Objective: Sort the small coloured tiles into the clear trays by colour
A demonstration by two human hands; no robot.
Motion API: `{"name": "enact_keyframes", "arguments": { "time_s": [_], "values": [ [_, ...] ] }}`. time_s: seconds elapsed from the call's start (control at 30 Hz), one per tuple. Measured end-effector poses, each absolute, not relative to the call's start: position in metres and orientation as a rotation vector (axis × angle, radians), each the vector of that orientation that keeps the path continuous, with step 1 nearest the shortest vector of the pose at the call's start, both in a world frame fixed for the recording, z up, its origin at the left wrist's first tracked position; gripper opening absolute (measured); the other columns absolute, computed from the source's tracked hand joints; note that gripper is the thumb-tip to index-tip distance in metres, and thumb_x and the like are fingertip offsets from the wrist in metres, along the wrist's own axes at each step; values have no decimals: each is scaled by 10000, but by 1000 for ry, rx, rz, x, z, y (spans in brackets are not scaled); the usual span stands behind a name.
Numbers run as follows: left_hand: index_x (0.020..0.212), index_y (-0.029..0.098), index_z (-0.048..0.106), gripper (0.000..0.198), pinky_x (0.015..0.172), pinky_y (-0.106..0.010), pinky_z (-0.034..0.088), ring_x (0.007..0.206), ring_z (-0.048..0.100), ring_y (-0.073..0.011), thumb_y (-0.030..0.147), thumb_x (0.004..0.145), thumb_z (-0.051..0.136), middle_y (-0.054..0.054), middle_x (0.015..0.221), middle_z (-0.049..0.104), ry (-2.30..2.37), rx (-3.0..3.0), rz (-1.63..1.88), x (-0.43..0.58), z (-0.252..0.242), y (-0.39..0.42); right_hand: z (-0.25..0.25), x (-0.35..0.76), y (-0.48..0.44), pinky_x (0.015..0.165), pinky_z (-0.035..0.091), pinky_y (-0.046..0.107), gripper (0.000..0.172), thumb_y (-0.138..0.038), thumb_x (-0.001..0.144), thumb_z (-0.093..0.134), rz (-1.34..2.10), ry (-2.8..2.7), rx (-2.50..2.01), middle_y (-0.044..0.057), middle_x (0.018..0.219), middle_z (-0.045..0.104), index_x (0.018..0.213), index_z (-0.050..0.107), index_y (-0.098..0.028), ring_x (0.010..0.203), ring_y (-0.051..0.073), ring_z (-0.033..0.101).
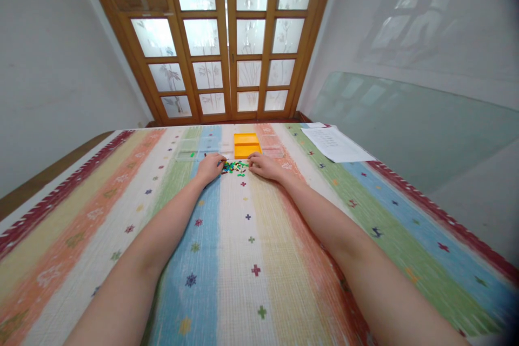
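Note:
Both my arms stretch forward over a striped, many-coloured cloth (243, 248). My left hand (211, 166) rests with its fingers curled at the left edge of a small pile of green, blue and dark pieces (235, 167). At the pile's right edge my right hand (263, 164) lies knuckles up, fingers bent down onto the cloth. What the fingertips hold, if anything, is too small to make out. Just beyond the pile sits an orange tray (246, 145) with two compartments.
Clear plastic trays (190, 150) lie left of the orange tray, and another clear tray (272, 150) lies right of it. A printed sheet of paper (335, 144) lies at the far right. A wooden glazed door (227, 38) stands behind, and a glass pane (405, 124) leans on the right wall.

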State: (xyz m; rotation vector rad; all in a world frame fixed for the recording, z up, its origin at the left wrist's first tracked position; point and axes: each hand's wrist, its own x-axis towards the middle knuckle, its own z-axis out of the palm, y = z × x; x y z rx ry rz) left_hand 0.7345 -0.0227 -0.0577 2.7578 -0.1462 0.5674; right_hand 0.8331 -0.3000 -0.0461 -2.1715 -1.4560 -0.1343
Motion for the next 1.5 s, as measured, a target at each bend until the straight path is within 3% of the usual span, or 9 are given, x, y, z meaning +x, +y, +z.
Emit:
{"name": "enact_keyframes", "arguments": {
  "time_s": [0.2, 0.43, 0.7, 0.97, 1.27, 1.5],
  "values": [
    [1035, 228, 798, 266, 973, -385, 497, 1040, 651, -262, 221, 931, 553, -86, 1086, 759, -174, 2764, 544, 735, -58, -22, -51, 840, -295, 772, 461, 287, 120, -246, 939, 574, -268, -1003, -2146, 46, 921, 721, 957, 680, -192, 817, 188, 621],
    [1129, 222, 799, 360, 1014, -392, 485, 1065, 655, -258, 178, 931, 502, -85, 1146, 761, -214, 2755, 505, 739, -63, -19, -53, 849, -293, 837, 522, 330, 137, -238, 882, 573, -270, -798, -1910, 57, 930, 736, 918, 695, -189, 860, 202, 661],
    [1115, 213, 800, 323, 1003, -382, 491, 1056, 648, -250, 264, 971, 516, -102, 1109, 744, -250, 2722, 526, 738, -64, -22, -56, 850, -290, 977, 555, 420, 389, -222, 881, 577, -182, -638, -1837, 82, 1106, 755, 1247, 706, -207, 993, 217, 695],
    [985, 204, 791, 221, 970, -373, 509, 983, 665, -233, 258, 911, 590, -75, 1024, 754, -162, 2668, 483, 736, -60, -24, -59, 847, -291, 1000, 535, 401, 269, -250, 914, 569, -187, -703, -1934, 86, 1113, 765, 1111, 743, -191, 1022, 214, 693],
    [926, 199, 732, 128, 879, -344, 523, 891, 657, -206, 215, 873, 616, -46, 936, 752, -122, 2539, 437, 734, -57, -29, -60, 838, -290, 995, 519, 377, 287, -207, 940, 557, -156, -795, -2030, 95, 1162, 759, 1178, 718, -189, 1036, 206, 690],
    [974, 198, 714, 257, 939, -358, 510, 978, 632, -210, 111, 897, 485, -70, 1025, 683, -161, 2482, 568, 734, -56, -29, -55, 826, -287, 963, 506, 345, 269, -215, 974, 560, -194, -923, -2114, 92, 1183, 754, 1190, 721, -199, 1060, 221, 676]
  ]
}}
